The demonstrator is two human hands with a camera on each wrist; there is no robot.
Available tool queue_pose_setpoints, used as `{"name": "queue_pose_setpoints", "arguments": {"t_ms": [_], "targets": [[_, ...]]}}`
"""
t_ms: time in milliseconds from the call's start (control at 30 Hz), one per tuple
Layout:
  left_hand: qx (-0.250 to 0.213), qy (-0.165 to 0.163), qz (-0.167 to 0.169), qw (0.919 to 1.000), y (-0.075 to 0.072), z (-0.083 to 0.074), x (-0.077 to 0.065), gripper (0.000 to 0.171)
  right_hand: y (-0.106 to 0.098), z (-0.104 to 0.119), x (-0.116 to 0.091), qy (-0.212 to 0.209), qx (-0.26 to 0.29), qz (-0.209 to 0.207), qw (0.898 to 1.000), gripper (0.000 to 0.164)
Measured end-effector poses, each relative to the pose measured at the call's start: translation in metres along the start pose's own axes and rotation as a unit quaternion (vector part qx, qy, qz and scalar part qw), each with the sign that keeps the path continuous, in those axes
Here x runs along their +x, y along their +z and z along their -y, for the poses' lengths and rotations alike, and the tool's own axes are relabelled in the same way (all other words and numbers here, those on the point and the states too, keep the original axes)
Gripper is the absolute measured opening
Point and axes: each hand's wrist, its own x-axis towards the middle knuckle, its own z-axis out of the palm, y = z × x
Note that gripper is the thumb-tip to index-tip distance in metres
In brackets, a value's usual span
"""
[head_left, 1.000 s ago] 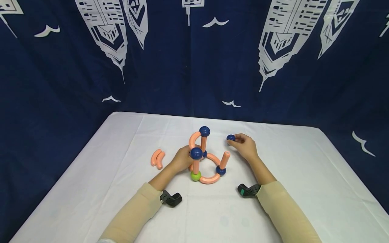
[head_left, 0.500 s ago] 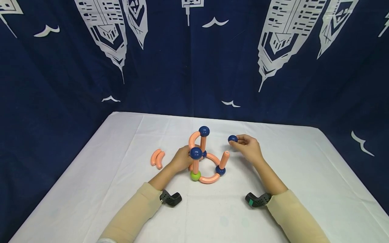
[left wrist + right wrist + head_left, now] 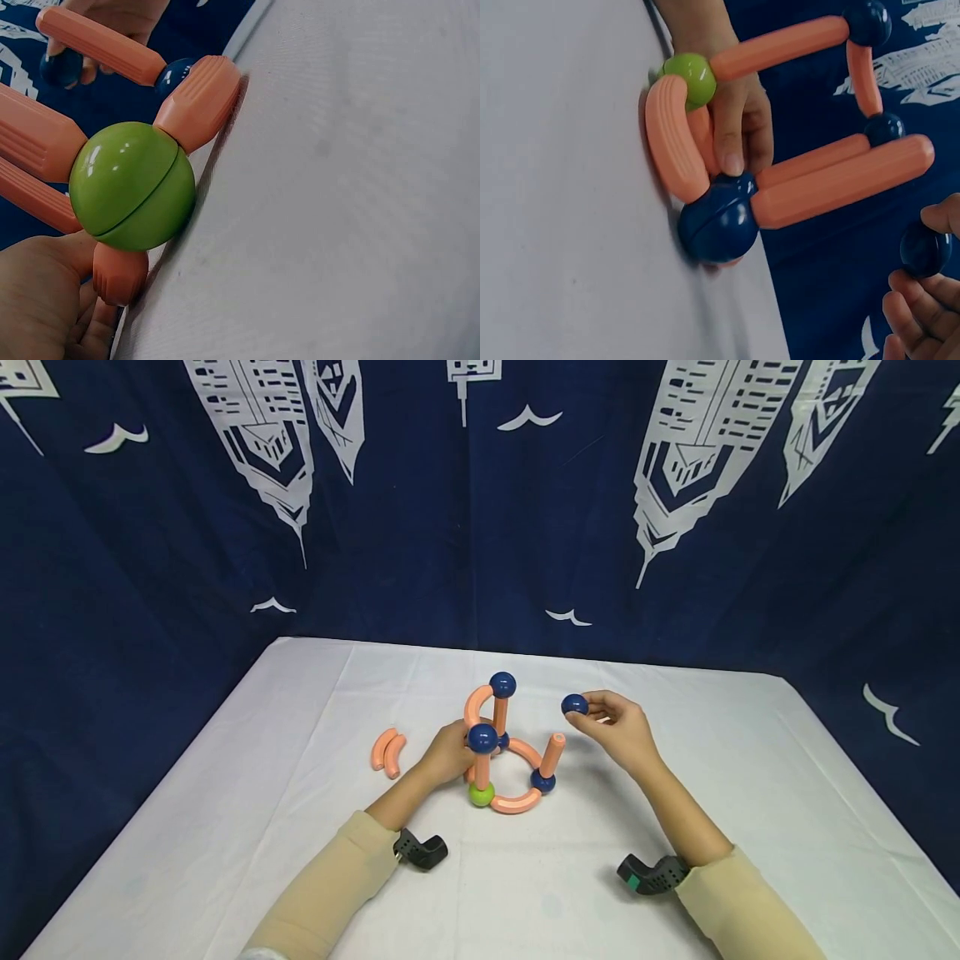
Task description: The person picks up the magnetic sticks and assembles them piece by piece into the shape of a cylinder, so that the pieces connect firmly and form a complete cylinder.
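A ball-and-stick frame of orange sticks stands on the table, with a ring of curved sticks (image 3: 517, 803) at its base. A green ball (image 3: 133, 186) and blue balls join the pieces. Two uprights carry blue balls (image 3: 482, 738), linked by a curved stick on top. The third upright, a straight stick (image 3: 840, 184), has a bare top end. My left hand (image 3: 447, 752) grips the frame low on its far left side, fingers partly hidden behind it. My right hand (image 3: 621, 731) pinches a loose blue ball (image 3: 574, 704) between thumb and fingers, right of the frame and above the table.
Two loose curved orange sticks (image 3: 389, 752) lie side by side left of the left hand. White cloth (image 3: 187, 827) covers the table. A dark blue patterned curtain (image 3: 465, 527) hangs behind its far edge. Black wrist cameras (image 3: 651, 874) stick out inward from both wrists.
My right hand has drawn back slightly to the right and toward me, lifting the blue ball a little. The left hand and the frame have stayed in place.
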Motion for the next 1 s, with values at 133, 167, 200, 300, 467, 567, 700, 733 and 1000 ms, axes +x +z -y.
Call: {"name": "queue_pose_setpoints", "arguments": {"t_ms": [133,167,200,300,467,567,700,733,1000], "targets": [[-0.001,0.002,-0.002,1.0,0.0,0.0,0.0,0.041,-0.001,0.009,-0.006,-0.033,0.018,-0.002,0.999,0.035],[-0.002,0.002,-0.002,1.0,0.0,0.0,0.0,0.041,-0.002,0.011,-0.008,-0.043,0.023,-0.003,0.999,0.033],[-0.002,0.002,-0.003,1.0,0.0,0.0,0.0,0.041,-0.002,0.012,-0.009,-0.054,0.026,-0.005,0.998,0.032],[-0.003,0.002,-0.003,1.0,0.0,0.001,0.001,0.04,-0.001,0.017,-0.014,-0.09,0.039,-0.01,0.995,0.029],[0.0,0.002,-0.003,1.0,0.0,0.001,0.0,0.039,-0.001,0.023,-0.019,-0.139,0.061,-0.008,0.988,0.027],[0.001,0.004,-0.003,1.0,-0.001,0.001,0.0,0.04,0.0,0.026,-0.021,-0.151,0.067,-0.003,0.986,0.028],[0.003,0.009,-0.002,0.9999,-0.001,0.0,-0.001,0.04,0.002,0.026,-0.024,-0.155,0.065,0.001,0.986,0.029],[0.003,0.01,-0.002,0.9999,-0.001,0.0,-0.001,0.04,0.002,0.025,-0.024,-0.155,0.065,0.002,0.986,0.03],[0.006,0.011,-0.004,0.9999,0.0,0.0,0.0,0.039,0.005,0.02,-0.029,-0.152,0.081,0.018,0.985,0.029]]}}
